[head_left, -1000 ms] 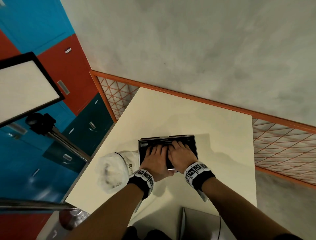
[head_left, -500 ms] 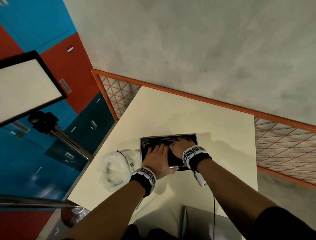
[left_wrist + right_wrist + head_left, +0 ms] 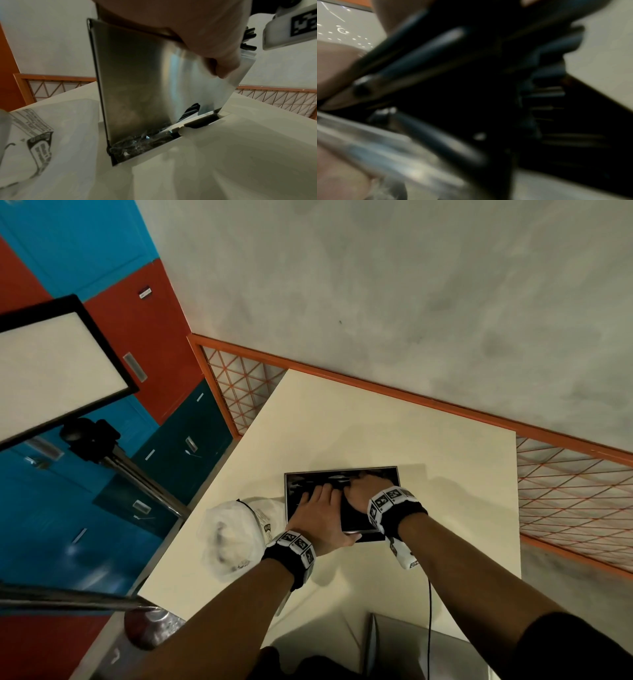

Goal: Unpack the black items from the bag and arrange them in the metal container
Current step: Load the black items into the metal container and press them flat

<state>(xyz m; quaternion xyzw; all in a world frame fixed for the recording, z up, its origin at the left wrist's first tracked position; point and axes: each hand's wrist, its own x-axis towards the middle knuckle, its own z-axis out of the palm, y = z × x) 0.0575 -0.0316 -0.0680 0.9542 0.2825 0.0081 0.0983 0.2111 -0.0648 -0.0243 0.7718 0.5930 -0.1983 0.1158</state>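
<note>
The metal container [image 3: 371, 474] stands on the cream table [image 3: 376, 419], its near edge raised. My left hand [image 3: 320, 510] grips that near rim, fingers lying inside and thumb under the edge. From the left wrist, the thumb [image 3: 223, 65] presses the container's shiny underside [image 3: 137, 81]. My right hand [image 3: 364, 491] reaches into the far right part, fingers curled down among the long black items [image 3: 329, 479]. Blurred black items [image 3: 436, 54] fill the right wrist view, running between patches of skin. The crumpled white plastic bag [image 3: 233, 535] lies just left of the container.
An orange mesh railing [image 3: 565, 491] borders the table's far and right sides. A light panel [image 3: 51, 364] on a metal stand [image 3: 137, 474] rises at the left. A grey surface [image 3: 411, 645] and a black cable [image 3: 430, 604] sit near my body.
My right hand has slid forward from the container's near part to its far right corner, fingers now curled. The container's near edge has come up in my left hand.
</note>
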